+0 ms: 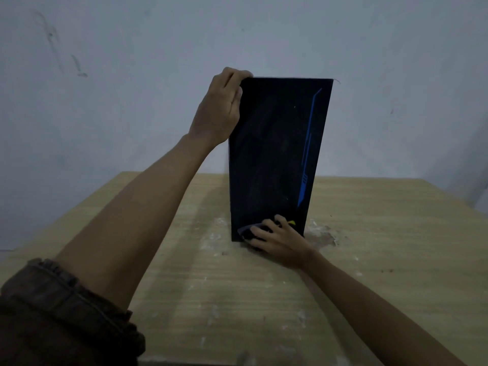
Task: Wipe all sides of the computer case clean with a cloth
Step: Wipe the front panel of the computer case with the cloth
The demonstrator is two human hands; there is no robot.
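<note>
A tall black computer case (274, 154) with a blue line pattern down its right side stands upright on a wooden table (264, 299). My left hand (220, 107) grips the case's top left corner. My right hand (277, 237) presses a dark cloth (245, 231) against the bottom of the case's front face, near the table surface. The cloth is mostly hidden under my fingers.
A plain grey-white wall (132, 75) rises right behind the table. The tabletop has a chipped, whitish patch (322, 233) just right of the case's base. The table's left edge slants away at the left.
</note>
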